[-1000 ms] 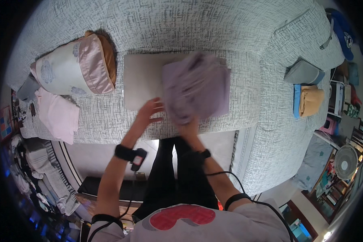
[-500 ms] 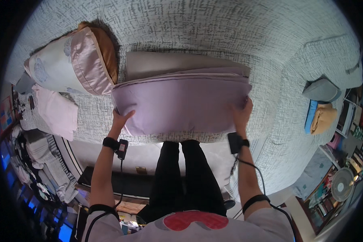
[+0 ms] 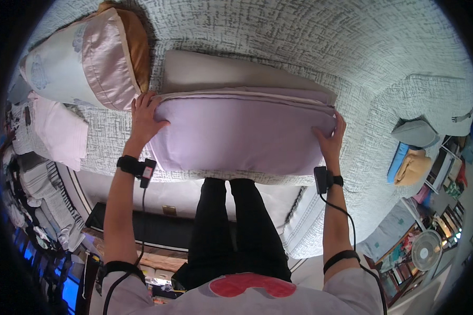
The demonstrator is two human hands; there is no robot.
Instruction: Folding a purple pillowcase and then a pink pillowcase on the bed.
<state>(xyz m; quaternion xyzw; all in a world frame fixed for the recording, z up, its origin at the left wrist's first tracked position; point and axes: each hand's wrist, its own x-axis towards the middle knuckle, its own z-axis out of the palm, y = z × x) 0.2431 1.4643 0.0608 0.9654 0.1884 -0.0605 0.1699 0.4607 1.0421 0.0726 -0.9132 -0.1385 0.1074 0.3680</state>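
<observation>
A lilac folded sheet (image 3: 242,134) lies in a long rectangle on the patterned sofa in front of me, its layers showing along the far edge. Behind it, partly beneath, a grey-beige fold of cloth (image 3: 220,72) spreads out. At the sheet's far left corner rests my left hand (image 3: 146,119), fingers stretched and slightly apart, thumb out over the lilac face. My right hand (image 3: 331,137) cups the right edge, with its thumb on top and its fingers along the outer side, spread apart. Neither hand visibly pinches the cloth.
A pale satin pillow (image 3: 84,63) with a brown cushion (image 3: 134,42) stands left of the sheet, near a pink folded cloth (image 3: 60,128). On the right are a grey cap-like item (image 3: 416,132), a tan folded cloth (image 3: 412,168) and a fan (image 3: 427,249).
My left hand has slid from the sheet's near left side up to its far left corner. The right hand has moved up along the right edge. The view has shifted slightly.
</observation>
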